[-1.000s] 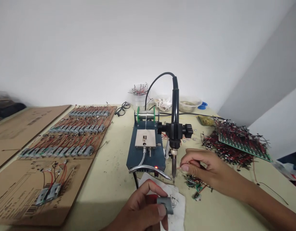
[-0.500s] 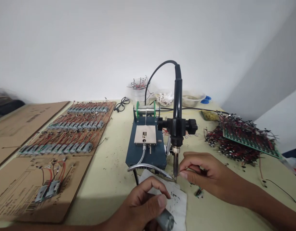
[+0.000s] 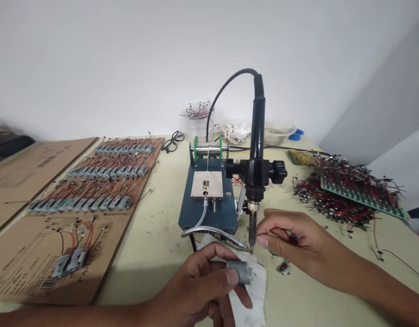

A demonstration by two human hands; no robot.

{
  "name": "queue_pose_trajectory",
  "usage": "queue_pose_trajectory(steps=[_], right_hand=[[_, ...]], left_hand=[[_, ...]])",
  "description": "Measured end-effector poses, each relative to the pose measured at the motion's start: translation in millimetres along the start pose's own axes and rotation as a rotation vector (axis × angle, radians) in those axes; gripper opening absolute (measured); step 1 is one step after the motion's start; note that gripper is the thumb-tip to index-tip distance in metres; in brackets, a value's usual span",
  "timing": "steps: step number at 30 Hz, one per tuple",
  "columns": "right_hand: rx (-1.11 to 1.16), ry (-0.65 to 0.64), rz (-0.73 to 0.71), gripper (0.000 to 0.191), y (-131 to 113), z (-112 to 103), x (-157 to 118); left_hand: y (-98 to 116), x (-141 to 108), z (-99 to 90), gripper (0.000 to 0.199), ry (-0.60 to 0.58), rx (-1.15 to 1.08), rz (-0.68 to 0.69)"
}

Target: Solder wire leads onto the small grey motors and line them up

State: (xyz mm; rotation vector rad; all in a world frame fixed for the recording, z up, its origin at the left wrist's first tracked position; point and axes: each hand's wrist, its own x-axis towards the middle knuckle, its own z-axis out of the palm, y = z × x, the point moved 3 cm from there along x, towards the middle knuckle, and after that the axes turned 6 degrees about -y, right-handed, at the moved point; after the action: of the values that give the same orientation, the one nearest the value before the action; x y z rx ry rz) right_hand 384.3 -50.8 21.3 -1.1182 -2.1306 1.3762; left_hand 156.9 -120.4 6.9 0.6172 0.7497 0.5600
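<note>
My left hand (image 3: 212,281) grips a small grey electric motor (image 3: 239,271) between thumb and fingers, its terminal end pointing right. The motor is held over a white paper sheet (image 3: 255,295), a little below and left of the soldering iron's tip. The soldering iron (image 3: 259,127) stands upright in a black clamp, tip down. Close to the right of that tip, my right hand (image 3: 294,240) is closed in a pinch; what its fingertips hold is hidden. A small circuit board (image 3: 283,267) shows just below this hand.
A blue solder feeder (image 3: 189,209) with a solder reel (image 3: 208,149) stands behind my hands. Rows of wired motors (image 3: 80,203) lie on cardboard (image 3: 103,268) at left. Wired circuit boards (image 3: 362,200) are piled at right. Plastic tubs (image 3: 196,125) stand near the wall.
My left hand has turned and raised the motor, bringing it nearer the iron's tip. My right hand stays pinched beside the tip. The whole view has shifted slightly.
</note>
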Motion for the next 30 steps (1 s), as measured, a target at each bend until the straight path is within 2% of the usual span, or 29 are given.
queue_pose_trajectory(steps=[5,9,18,30], right_hand=[[0.095,-0.042,0.01,0.03,-1.9,4.5,-2.5],[0.151,-0.024,0.004,0.032,-1.2,9.2,-4.1],[0.122,0.1,-0.161,0.02,-11.6,16.4,-2.3],[0.06,0.085,-0.161,0.022,-8.8,19.0,-2.2]], left_hand=[[7.0,-3.3,4.7,0.05,0.018,-0.005,-0.009],[9.6,-5.4,6.2,0.046,0.044,-0.034,-0.02],[10.4,0.8,3.8,0.03,0.014,-0.065,-0.008],[9.3,-1.4,6.8,0.024,0.008,-0.091,0.006]])
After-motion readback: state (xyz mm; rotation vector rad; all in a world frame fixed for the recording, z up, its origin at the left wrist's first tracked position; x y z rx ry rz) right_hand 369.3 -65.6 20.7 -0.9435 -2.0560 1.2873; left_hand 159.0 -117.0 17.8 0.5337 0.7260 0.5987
